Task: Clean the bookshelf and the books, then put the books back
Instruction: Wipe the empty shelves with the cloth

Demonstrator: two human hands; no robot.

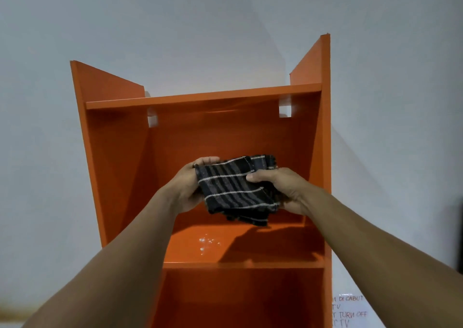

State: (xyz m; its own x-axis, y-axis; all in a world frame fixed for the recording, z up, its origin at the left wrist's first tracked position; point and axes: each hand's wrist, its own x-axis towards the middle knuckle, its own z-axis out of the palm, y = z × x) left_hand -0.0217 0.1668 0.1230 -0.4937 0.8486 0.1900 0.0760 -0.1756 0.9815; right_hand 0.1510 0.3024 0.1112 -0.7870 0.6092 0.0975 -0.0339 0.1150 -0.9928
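Observation:
An orange bookshelf [208, 132] stands against a pale wall, seen from in front and above. No books show on its shelves. In front of its upper compartment I hold a folded dark cloth with thin white stripes [235, 190] between both hands. My left hand [189, 187] grips the cloth's left edge, fingers curled behind it. My right hand [280, 190] grips the right side with the thumb on top. White specks or a glare patch [208, 242] lie on the shelf board below the cloth.
The top board [200, 98] runs across between two raised side panels. A lower compartment [238, 297] opens beneath the middle shelf. A white paper sign with handwritten text [349, 311] hangs on the wall at the lower right. A dark edge shows at the far right.

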